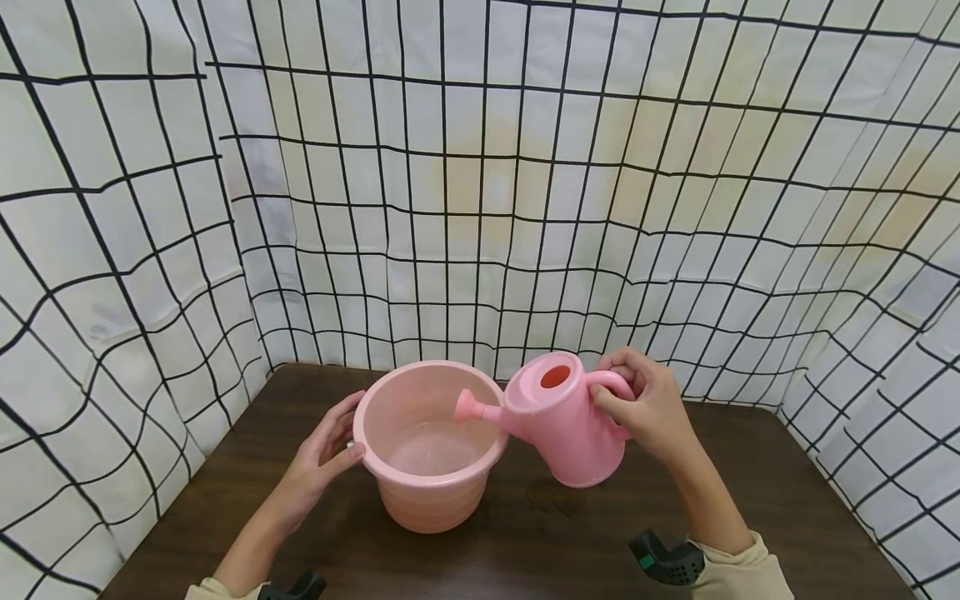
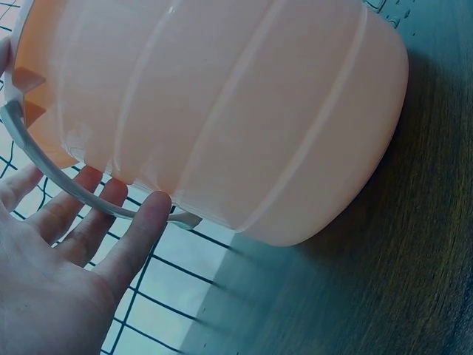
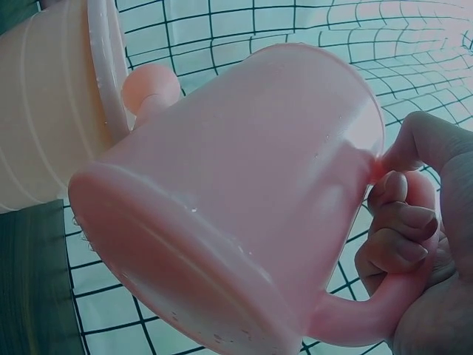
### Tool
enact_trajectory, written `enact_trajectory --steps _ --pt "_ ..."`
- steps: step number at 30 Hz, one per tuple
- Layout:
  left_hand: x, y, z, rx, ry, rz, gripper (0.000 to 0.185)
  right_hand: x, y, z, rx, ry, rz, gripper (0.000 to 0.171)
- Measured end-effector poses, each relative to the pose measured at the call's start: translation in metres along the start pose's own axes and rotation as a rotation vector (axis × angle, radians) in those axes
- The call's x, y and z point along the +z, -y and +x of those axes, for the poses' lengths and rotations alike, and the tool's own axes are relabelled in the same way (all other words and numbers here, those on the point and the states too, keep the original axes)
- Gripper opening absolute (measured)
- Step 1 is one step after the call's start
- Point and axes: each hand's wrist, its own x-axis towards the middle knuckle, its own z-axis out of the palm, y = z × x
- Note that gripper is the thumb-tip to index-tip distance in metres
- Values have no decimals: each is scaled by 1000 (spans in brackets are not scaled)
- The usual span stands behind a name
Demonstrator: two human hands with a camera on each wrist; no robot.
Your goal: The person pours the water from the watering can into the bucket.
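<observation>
My left hand (image 1: 311, 467) rests against the near-left side of a pale pink bucket (image 1: 431, 508). The thumb lies at the rim, while the other fingers reach fairly straight to the wall behind the thin grey bail handle (image 2: 81, 196). My right hand (image 1: 648, 404) grips the handle of a pink watering can (image 1: 566, 433), fingers curled round the loop and thumb at its top. The can is tilted left, and its flared spout (image 1: 468, 407) hangs over the bucket's opening. Droplets cling to the can's lower edge. Inside the bucket, the bottom looks shiny, like shallow water.
The bucket stands upright on a dark wooden table (image 1: 750, 492). A faint wet patch (image 1: 553, 498) marks the wood below the can. White sheets with a black wire grid (image 1: 502, 183) enclose the back and both sides. Dark devices (image 1: 667, 560) sit at both sleeves.
</observation>
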Motion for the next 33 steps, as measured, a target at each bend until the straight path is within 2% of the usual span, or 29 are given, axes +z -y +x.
enact_trajectory --steps 22,33 --pt "1 1 0 14 -16 -22 60 0 2 4 42 10 -32 14" --pt "1 2 -1 26 9 -38 60 0 5 7 45 16 -46 12"
